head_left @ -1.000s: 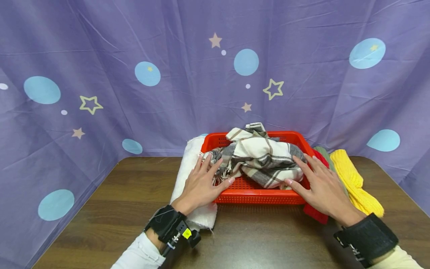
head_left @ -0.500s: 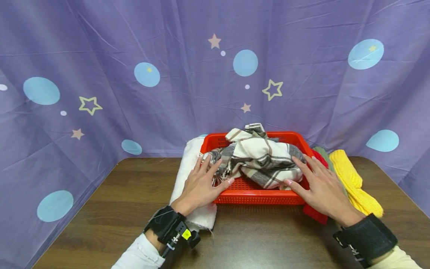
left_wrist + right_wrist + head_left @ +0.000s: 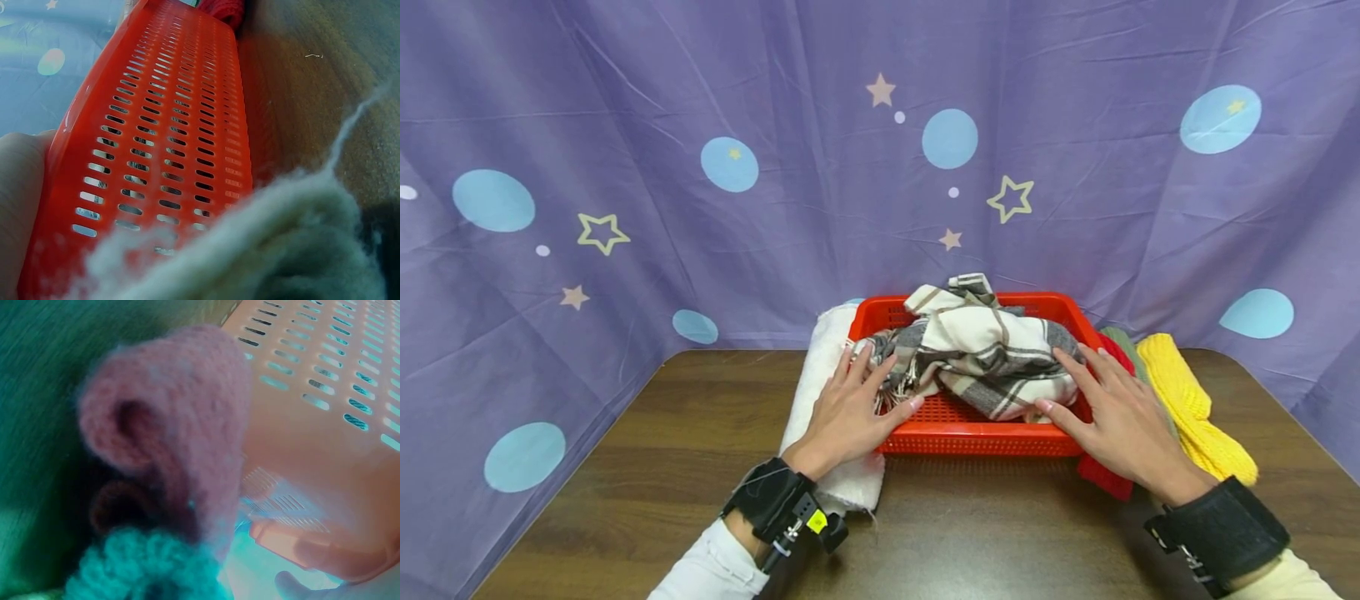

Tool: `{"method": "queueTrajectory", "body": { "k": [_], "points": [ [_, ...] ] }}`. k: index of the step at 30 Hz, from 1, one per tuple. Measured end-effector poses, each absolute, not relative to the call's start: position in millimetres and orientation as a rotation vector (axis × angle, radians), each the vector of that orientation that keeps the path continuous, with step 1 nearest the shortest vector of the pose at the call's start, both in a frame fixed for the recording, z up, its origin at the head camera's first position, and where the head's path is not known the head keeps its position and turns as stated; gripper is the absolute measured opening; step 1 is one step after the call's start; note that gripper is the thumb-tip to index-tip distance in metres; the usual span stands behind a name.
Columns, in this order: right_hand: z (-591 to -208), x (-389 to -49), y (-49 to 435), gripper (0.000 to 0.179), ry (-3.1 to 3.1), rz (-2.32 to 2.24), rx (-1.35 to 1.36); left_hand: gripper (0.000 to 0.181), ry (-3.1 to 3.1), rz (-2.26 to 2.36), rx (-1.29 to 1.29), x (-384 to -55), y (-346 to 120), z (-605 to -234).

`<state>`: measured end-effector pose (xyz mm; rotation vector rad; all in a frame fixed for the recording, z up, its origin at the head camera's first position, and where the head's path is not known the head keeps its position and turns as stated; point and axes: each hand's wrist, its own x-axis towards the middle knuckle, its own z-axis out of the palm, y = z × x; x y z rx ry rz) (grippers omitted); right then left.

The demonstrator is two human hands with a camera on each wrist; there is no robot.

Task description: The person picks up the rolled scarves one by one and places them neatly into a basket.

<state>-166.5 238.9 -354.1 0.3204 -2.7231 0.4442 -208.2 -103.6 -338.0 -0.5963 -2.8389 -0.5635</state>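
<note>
A red plastic basket (image 3: 985, 439) with slotted walls stands on the table, holding a crumpled plaid scarf (image 3: 985, 342) in white, grey and brown with fringed ends. Over the basket's left corner lies my left hand (image 3: 850, 417), fingers spread and fairly straight, thumb along the front rim. My right hand (image 3: 1123, 425) lies at the right corner in much the same way, its thumb and index fingertips right at the scarf. Neither hand curls round anything. In the left wrist view the slotted basket wall (image 3: 162, 125) fills the middle, part of my hand (image 3: 22, 187) at its rim.
Left of the basket lies a rolled white fuzzy cloth (image 3: 859, 483), partly under my left arm. To the right are a red knit piece (image 3: 1105, 478), a green one (image 3: 1123, 343) and a yellow knit one (image 3: 1187, 408). A purple patterned curtain (image 3: 820, 167) hangs behind the table (image 3: 985, 525).
</note>
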Motion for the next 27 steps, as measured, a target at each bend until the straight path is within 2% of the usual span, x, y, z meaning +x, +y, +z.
{"method": "queueTrajectory", "body": {
  "k": [11,19,21,27],
  "points": [
    [-355,-167,240,0.082,-2.731,0.439,0.318,0.081,-2.838,-0.667,-0.562,-208,-110,-336],
    [-352,-168,240,0.084,-2.731,0.461,0.328,0.061,-2.821,-0.815,-0.268,-216,-148,-330],
    [-352,-167,240,0.084,-2.738,0.459,0.326,0.065,-2.886,-0.876,-0.193,-218,-157,-333],
    [-351,-167,241,0.084,-2.743,0.451,0.329,0.095,-3.020,-1.041,-0.092,-222,-164,-346]
  ]
}}
